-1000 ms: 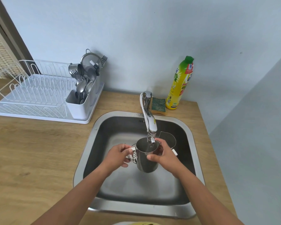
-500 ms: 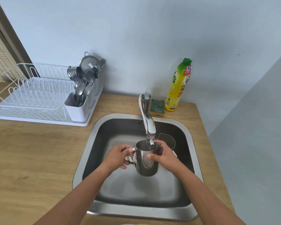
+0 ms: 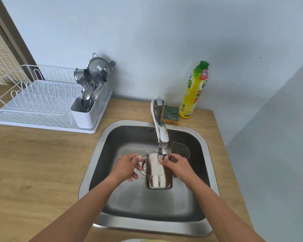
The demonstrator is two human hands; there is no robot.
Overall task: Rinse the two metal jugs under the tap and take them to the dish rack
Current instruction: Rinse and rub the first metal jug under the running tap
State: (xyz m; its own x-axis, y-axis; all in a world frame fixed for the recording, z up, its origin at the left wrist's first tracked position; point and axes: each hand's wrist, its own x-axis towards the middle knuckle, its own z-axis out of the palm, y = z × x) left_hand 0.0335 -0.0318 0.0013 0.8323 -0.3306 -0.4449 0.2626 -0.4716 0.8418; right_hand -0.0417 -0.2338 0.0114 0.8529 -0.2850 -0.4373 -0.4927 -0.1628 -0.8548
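Held jug point(image 3: 158, 172) is motion-blurred; I cannot tell whether water runs. It hangs over the sink point(image 3: 94, 163), its mouth right under the tap point(image 3: 160, 130), whose spout covers part of the rim. Left hand point(image 3: 128, 166) grips the handle; right hand point(image 3: 177, 167) curls round the far side. Second jug point(image 3: 180, 151) stands in the sink behind the right hand, its lower body hidden. Dish rack point(image 3: 33, 102) sits on the table point(image 3: 33, 163) at left, cut by the frame edge. Sponge point(image 3: 171, 113) and detergent bottle point(image 3: 194, 91) stand by the wall.

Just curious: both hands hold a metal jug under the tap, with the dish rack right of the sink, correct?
No: the head view shows the dish rack left of the sink. The left hand and right hand hold the metal jug.
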